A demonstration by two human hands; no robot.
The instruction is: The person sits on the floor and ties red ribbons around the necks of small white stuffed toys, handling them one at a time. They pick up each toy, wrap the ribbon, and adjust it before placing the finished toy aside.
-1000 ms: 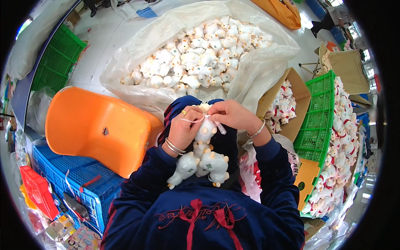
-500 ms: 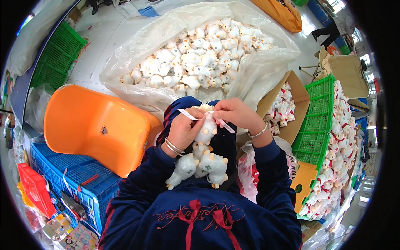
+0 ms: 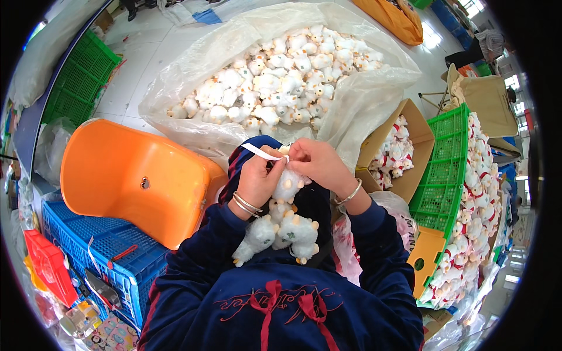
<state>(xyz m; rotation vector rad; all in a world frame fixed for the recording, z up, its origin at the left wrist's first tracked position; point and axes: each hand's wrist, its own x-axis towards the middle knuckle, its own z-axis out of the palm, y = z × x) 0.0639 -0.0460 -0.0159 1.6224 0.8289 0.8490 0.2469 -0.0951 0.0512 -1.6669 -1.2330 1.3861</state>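
A small white plush toy rests upright over my lap between my hands. Around its neck runs a white ribbon, one end of which sticks out to the upper left past my fingers. My left hand is closed, pinching the ribbon at the toy's neck. Close beside it, my right hand is also closed, with fingertips pressed together on the ribbon; its end of the ribbon is hidden behind the fingers. More white plush toys lie in my lap below, one of them to the left.
A big clear plastic bag full of white plush toys lies ahead. An orange chair and blue crate stand left. On the right are a cardboard box and green crate with red-trimmed toys.
My right hand has turned and drawn in toward the left hand at the toy's neck. The right ribbon end no longer shows, while the left end reaches farther out. A distant person has moved.
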